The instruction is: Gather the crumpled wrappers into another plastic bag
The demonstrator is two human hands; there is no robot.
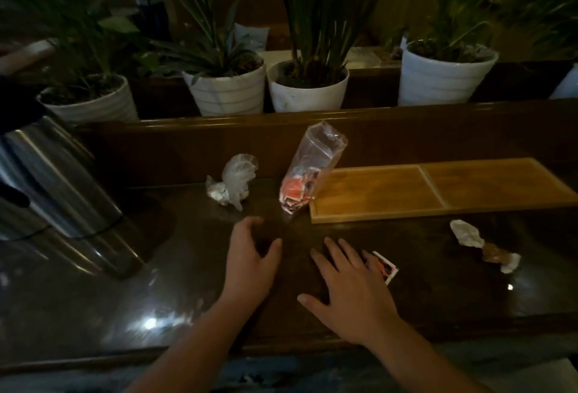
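Both my hands hover low over a dark glossy table [131, 305]. My left hand [250, 264] has loosely spread, slightly curved fingers and holds nothing. My right hand [350, 289] lies flat with straight fingers; a small red, white and black packet [387, 269] lies by its outer fingers, touching or just under them. Beyond the hands, a clear plastic bag [308, 173] with red and white packets at its bottom leans against a wooden tray [438, 189].
A knotted clear bag [233, 184] lies left of the packet bag. Crumpled wrappers [483, 244] sit at the right. A steel flask [53, 180] stands at the left. Several potted plants in white pots [308, 92] line the ledge behind.
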